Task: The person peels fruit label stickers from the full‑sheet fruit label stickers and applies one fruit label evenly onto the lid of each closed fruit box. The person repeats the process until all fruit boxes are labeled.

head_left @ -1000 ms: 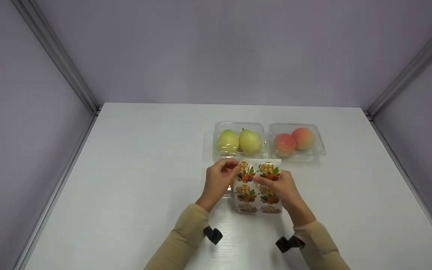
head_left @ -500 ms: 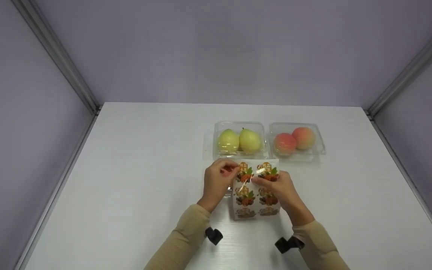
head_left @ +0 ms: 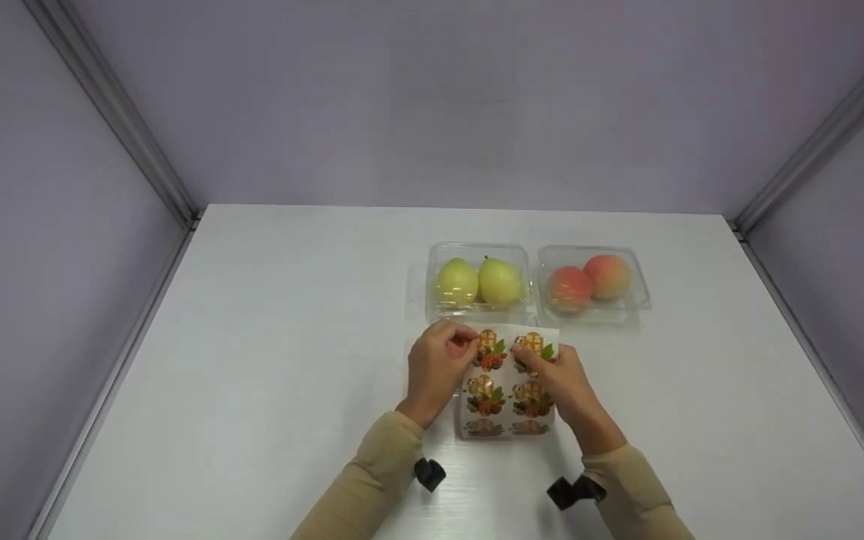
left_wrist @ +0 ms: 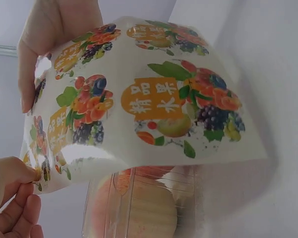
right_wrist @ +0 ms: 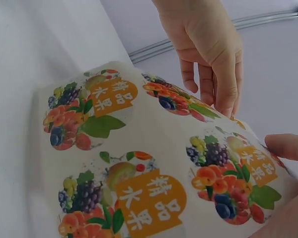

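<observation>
Now | left hand is pinching sticker sheet far corner | right hand is pinching opposite corner | sheet is bowing near pear box

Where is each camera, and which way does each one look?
Head: up high, looking down at the table, both hands and sleeves.
Left wrist: low, looking up at the sticker sheet; left hand pinches its corner, right hand behind.
Right wrist: close, looking across the sheet; left hand and right thumb show.
All three share the sticker sheet.
</observation>
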A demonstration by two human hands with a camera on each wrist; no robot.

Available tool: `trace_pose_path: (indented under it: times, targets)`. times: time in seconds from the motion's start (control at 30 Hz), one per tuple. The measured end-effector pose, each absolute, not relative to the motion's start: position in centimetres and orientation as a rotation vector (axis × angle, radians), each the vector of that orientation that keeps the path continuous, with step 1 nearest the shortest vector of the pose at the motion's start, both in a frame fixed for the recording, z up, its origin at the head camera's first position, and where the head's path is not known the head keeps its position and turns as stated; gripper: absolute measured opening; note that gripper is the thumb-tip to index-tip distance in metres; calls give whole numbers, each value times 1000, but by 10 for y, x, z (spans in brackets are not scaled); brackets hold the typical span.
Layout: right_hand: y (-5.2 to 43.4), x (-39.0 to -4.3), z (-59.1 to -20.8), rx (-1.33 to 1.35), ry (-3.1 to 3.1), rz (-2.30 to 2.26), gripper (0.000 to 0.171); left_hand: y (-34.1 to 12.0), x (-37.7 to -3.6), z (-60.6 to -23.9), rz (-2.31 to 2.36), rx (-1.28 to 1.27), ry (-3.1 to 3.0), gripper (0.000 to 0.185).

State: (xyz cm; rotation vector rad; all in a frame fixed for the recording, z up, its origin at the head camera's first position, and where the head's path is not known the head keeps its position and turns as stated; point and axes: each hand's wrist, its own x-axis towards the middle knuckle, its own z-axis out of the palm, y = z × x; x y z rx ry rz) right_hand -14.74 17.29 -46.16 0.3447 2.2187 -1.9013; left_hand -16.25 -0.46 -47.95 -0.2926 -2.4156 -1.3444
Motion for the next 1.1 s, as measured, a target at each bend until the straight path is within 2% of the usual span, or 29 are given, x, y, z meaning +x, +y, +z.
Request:
trace_pose_path:
  times: [0.13,0.47,1.1]
  targets:
    - [171,-146,-461,341,2203,-1914,23,-4,-160,-480,-1298,-309,-2423,4]
    - [171,-146,-460,362,2187,-1967,21,-4,-159,-484,-1266,-423,-2377,1]
    - [176,-151,-464,452,2172,-2021,13,-4,-158,-484,-1309,-534,-2362,6]
